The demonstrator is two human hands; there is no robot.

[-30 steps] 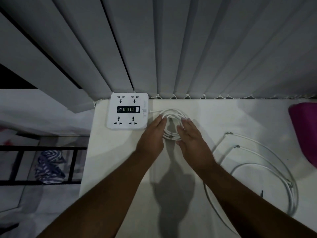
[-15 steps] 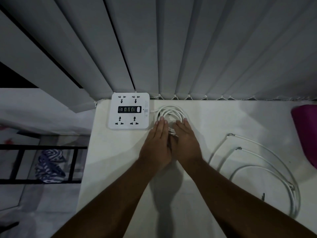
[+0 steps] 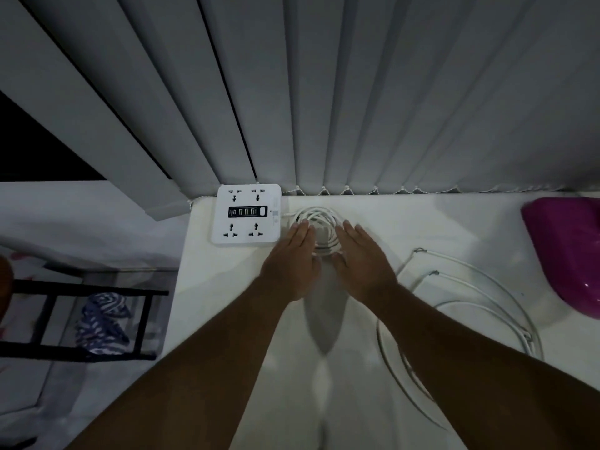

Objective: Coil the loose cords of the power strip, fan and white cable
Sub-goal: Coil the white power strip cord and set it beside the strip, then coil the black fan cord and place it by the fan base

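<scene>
A square white power strip [image 3: 245,215] lies at the back left corner of the white table [image 3: 422,222]. Its white cord [image 3: 321,222] sits in a tight coil just right of it. My left hand [image 3: 292,261] lies flat on the coil's left side with straight fingers. My right hand [image 3: 362,261] lies flat on the coil's right side, fingers straight too. Neither hand grips anything. A loose white cable [image 3: 487,300] sprawls in wide loops on the table to the right, its two ends [image 3: 420,250] pointing left. No fan is recognisable.
Grey vertical blinds [image 3: 324,92] hang along the table's back edge. A magenta plastic object [image 3: 565,251] sits at the far right. Left of the table, lower down, stand a black rack [image 3: 81,319] with a striped cloth [image 3: 102,323].
My hands, side by side on the coil's near part half a second ago, have spread apart to its left and right sides. The coil stays beside the power strip.
</scene>
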